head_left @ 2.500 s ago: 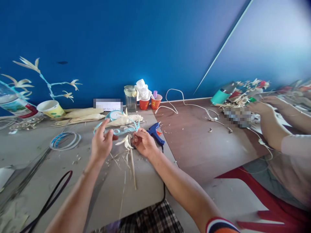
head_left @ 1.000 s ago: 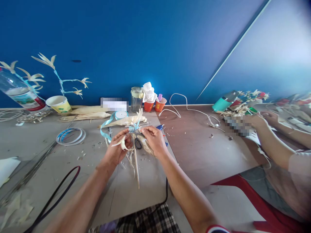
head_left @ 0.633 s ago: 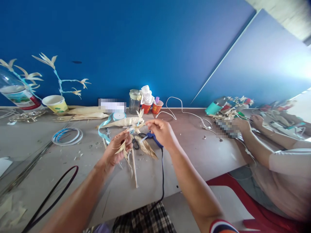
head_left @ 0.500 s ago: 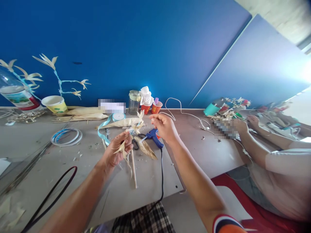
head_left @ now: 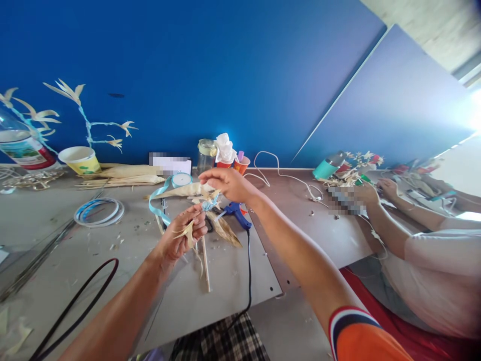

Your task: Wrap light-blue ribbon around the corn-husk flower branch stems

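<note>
My left hand [head_left: 187, 228] is closed around the stem of a flower made of pale dried husk, one bloom [head_left: 189, 232] of it lying against the fingers. Light blue ribbon [head_left: 210, 203] wraps the stem just past my fingertips, beside more pale petals. Above this, my right hand [head_left: 232, 184] is bent over with its fingers pinched together; whatever lies between them is too small to make out. A blue glue gun [head_left: 237, 215] rests on the table close to the flower. Under it lies a dry brownish husk [head_left: 226, 229]. A ribbon roll [head_left: 182, 180] stands behind my left hand.
At left are a ring of coiled tape [head_left: 99, 212], a yellow cup [head_left: 79, 160] with a husk-flower branch, and thin wires [head_left: 45, 255]. A jar [head_left: 206, 153] and red cups [head_left: 242, 164] stand by the blue wall. A co-worker's hands [head_left: 366, 194] are at right.
My right hand has swung left, from beside the flower to over it, still pinched. My left hand stays in nearly the same place with its hold on the flower.
</note>
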`<state>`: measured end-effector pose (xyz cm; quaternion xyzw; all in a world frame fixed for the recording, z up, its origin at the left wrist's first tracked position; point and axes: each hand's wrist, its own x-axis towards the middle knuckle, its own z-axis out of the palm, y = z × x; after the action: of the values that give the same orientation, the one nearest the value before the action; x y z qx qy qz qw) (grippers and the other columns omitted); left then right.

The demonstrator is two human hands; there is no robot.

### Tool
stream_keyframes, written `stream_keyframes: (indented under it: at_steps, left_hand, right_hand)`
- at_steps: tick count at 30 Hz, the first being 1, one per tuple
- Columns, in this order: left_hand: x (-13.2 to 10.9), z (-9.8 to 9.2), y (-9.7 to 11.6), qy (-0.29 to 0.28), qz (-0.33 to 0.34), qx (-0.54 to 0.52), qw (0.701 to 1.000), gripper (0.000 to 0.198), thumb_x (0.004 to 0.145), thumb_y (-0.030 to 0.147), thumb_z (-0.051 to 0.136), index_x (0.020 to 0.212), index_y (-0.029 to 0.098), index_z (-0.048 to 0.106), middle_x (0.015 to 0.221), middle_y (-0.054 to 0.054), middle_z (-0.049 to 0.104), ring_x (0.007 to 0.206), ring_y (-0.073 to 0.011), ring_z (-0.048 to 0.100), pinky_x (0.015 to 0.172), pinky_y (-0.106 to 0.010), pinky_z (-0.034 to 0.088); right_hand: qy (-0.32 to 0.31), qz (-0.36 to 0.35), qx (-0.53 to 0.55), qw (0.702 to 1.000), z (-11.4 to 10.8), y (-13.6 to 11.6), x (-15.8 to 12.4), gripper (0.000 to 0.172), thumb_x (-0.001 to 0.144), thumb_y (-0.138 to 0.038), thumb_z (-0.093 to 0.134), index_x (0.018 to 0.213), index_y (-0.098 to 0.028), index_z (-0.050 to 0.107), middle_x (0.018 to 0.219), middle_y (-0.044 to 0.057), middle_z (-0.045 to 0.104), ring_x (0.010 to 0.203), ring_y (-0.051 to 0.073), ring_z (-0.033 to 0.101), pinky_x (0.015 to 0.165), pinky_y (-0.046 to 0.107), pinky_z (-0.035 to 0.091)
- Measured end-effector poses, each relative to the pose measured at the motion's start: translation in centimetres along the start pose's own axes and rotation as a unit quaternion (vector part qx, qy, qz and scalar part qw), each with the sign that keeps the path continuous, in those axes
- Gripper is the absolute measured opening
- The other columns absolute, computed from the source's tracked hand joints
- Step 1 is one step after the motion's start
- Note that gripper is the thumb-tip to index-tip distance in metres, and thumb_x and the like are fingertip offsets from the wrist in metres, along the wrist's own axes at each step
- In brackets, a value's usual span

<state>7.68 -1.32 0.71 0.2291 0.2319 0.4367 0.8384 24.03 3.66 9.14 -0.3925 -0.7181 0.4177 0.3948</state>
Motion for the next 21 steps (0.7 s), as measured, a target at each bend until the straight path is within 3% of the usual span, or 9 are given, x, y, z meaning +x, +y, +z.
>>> stream_keyframes:
  at_steps: [4, 7, 11, 15, 21]
  left_hand:
    - [0.2, -0.3, 0.0, -0.014, -0.02, -0.011, 1.0, 0.018, 0.075, 0.017, 0.069, 0.076, 0.016, 0.051, 0.057, 0.007, 0.036, 0.043, -0.003, 0.028, 0.041, -0.015, 0.029]
    - [0.2, -0.4, 0.0, -0.022, -0.037, -0.014, 0.999, 0.017, 0.075, 0.017, 0.068, 0.078, 0.016, 0.051, 0.056, 0.007, 0.036, 0.043, -0.0029, 0.027, 0.04, -0.015, 0.028]
    - [0.1, -0.5, 0.1, -0.015, -0.042, -0.017, 0.999, 0.016, 0.074, 0.016, 0.067, 0.078, 0.015, 0.052, 0.056, 0.007, 0.035, 0.041, -0.0022, 0.024, 0.039, -0.015, 0.028]
    - [0.1, -0.8, 0.0, -0.023, -0.041, -0.03, 0.998, 0.016, 0.073, 0.016, 0.067, 0.083, 0.015, 0.055, 0.057, 0.007, 0.034, 0.041, -0.002, 0.024, 0.039, -0.014, 0.028]
    - [0.4, -1.4, -0.5, -0.03, -0.043, -0.069, 0.996, 0.007, 0.078, 0.016, 0.062, 0.081, 0.014, 0.055, 0.058, 0.005, 0.036, 0.043, -0.0034, 0.028, 0.04, -0.015, 0.029]
  right_hand:
    - [-0.221, 0.088, -0.037, 0.971, -0.2, -0.1, 2.8, 0.011, 0.056, -0.007, 0.07, 0.061, -0.017, 0.07, 0.071, -0.002, 0.071, 0.07, 0.013, 0.061, 0.064, 0.023, 0.045]
    - [-0.316, 0.124, -0.037, 0.94, -0.2, 0.2, 4.3, 0.018, 0.048, -0.002, 0.073, 0.057, -0.018, 0.069, 0.068, -0.003, 0.071, 0.065, 0.012, 0.06, 0.058, 0.021, 0.044]
    - [-0.337, 0.126, -0.062, 0.931, -0.5, 0.7, 5.5, 0.025, 0.043, -0.009, 0.078, 0.065, -0.019, 0.073, 0.058, -0.005, 0.067, 0.055, 0.01, 0.055, 0.054, 0.021, 0.041]
    - [-0.402, 0.149, -0.062, 0.901, -1.3, 1.4, 6.4, 0.013, 0.057, -0.019, 0.073, 0.07, -0.017, 0.073, 0.067, -0.001, 0.07, 0.061, 0.01, 0.056, 0.059, 0.021, 0.042]
    - [-0.416, 0.126, 0.014, 0.9, -1.6, 1.6, 7.1, 0.009, 0.059, -0.012, 0.069, 0.066, -0.017, 0.068, 0.068, -0.002, 0.067, 0.068, 0.011, 0.057, 0.066, 0.024, 0.044]
